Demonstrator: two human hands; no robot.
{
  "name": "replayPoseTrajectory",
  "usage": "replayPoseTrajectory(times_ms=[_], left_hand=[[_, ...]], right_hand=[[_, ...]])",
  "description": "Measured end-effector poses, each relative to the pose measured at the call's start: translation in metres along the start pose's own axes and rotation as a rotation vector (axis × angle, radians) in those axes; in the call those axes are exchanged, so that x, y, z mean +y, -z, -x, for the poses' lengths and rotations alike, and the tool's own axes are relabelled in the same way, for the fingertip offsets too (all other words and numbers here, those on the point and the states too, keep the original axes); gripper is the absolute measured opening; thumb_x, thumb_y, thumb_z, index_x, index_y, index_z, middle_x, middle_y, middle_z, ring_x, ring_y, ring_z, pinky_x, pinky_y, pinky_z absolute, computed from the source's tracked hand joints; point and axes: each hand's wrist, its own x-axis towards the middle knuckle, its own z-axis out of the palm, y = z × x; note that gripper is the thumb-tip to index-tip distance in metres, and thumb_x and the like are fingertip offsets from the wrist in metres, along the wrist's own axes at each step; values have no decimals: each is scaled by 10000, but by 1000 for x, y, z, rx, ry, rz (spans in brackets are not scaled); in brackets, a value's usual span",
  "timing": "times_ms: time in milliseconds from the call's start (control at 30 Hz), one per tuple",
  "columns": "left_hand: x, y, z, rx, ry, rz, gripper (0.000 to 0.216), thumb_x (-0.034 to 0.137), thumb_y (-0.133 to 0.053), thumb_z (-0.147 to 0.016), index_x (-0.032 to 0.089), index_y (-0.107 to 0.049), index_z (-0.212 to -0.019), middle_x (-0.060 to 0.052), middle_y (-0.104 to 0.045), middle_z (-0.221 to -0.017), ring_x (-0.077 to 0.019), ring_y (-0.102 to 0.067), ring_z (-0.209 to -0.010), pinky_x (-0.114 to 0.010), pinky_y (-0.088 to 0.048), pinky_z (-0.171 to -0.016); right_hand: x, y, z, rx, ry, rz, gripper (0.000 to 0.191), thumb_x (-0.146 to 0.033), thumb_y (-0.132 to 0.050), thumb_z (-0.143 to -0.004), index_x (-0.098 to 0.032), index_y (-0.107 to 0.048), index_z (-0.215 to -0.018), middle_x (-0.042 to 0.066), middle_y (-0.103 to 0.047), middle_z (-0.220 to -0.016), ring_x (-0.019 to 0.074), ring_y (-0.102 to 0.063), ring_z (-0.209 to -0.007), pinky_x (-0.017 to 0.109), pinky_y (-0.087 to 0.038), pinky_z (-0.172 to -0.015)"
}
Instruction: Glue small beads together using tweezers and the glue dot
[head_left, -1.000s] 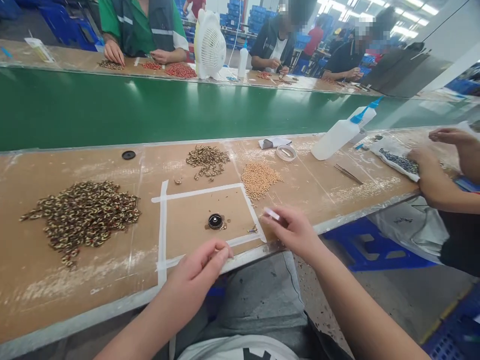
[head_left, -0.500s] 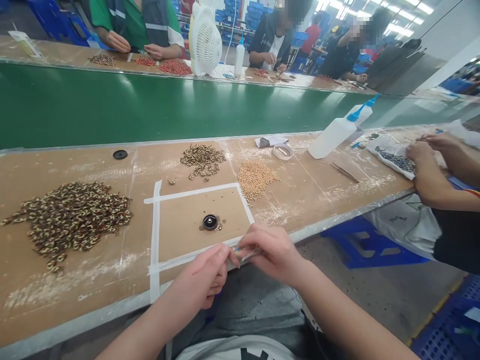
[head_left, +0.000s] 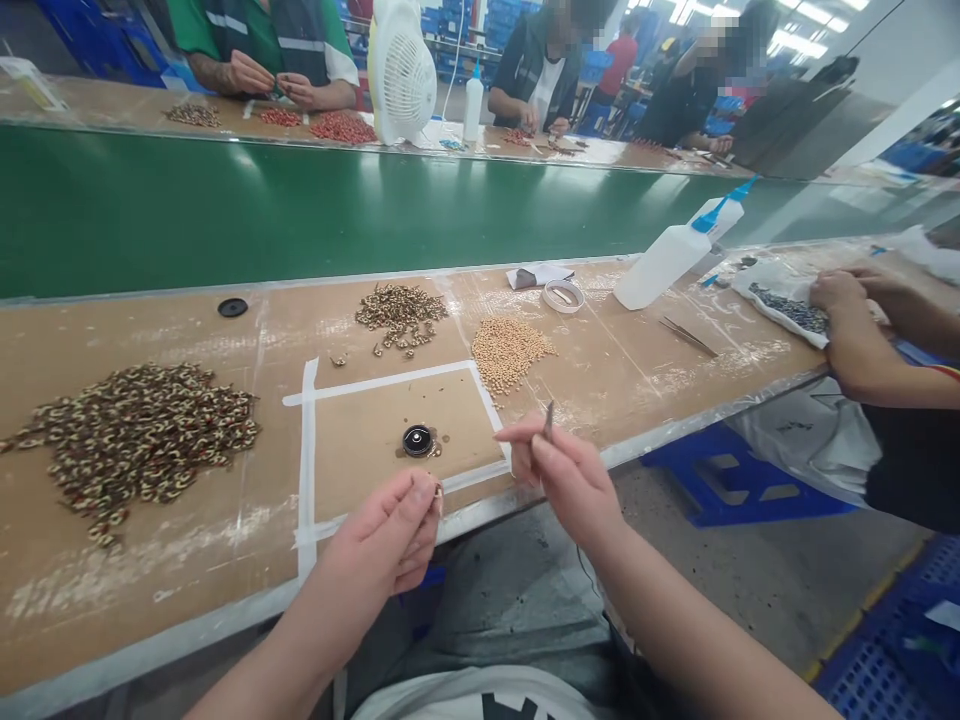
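Note:
My left hand [head_left: 397,525] is pinched closed at the table's front edge, around a small part that its fingers mostly hide. My right hand [head_left: 566,475], apart from it to the right, grips tweezers [head_left: 549,420] whose dark pointed end sticks up past the fingers. Beyond my hands, a small round black dish [head_left: 417,440] with dark shiny contents sits inside a white tape frame [head_left: 390,382], with wet spots around it. A heap of tan beads [head_left: 510,352] lies just past the frame's right corner. Small brown-and-cream curved pieces [head_left: 401,312] are piled behind the frame.
A larger heap of dark-and-cream pieces [head_left: 154,435] covers the left. Behind are a black lid [head_left: 232,307], a tape roll [head_left: 562,296] and white squeeze bottles [head_left: 660,265]. Other tweezers [head_left: 688,337] lie at right, near a co-worker's hands [head_left: 851,295]. A green belt [head_left: 300,205] runs behind.
My hands have moved apart: the right went up and to the right with the tweezers, now pointing upward. The left shifted slightly left, still pinched. The dish stays in place.

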Motion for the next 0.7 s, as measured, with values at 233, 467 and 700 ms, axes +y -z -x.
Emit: replayPoseTrajectory(times_ms=[233, 467, 700], left_hand=[[11, 22, -16, 115, -203, -36, 447, 635, -731, -965, 202, -620, -980, 74, -433, -636, -65, -282, -515, -178, -254, -459], [-5, 36, -19, 110, -249, -23, 360, 562, -697, -1020, 222, -620, -1110, 55, -555, -678, -57, -349, -501, -189, -260, -467], [-7, 36, -18, 65, -240, 12, 351, 553, -686, -1030, 207, -631, -1053, 72, -434, -650, -65, -309, -521, -196, -263, -473]], right_hand=[[5, 41, -31, 107, 29, 400, 389, -517, -590, -1076, -215, -834, -1052, 54, -695, -872, 215, -645, -823, 367, -495, -786], [6, 55, -29, -64, -167, 639, 161, -346, -772, -915, -198, -790, -855, 40, -768, -798, 197, -683, -725, 304, -491, -668], [15, 53, -50, -31, -312, 319, 349, -510, -780, -913, -168, -760, -984, 21, -720, -660, 180, -675, -615, 302, -538, -641]])
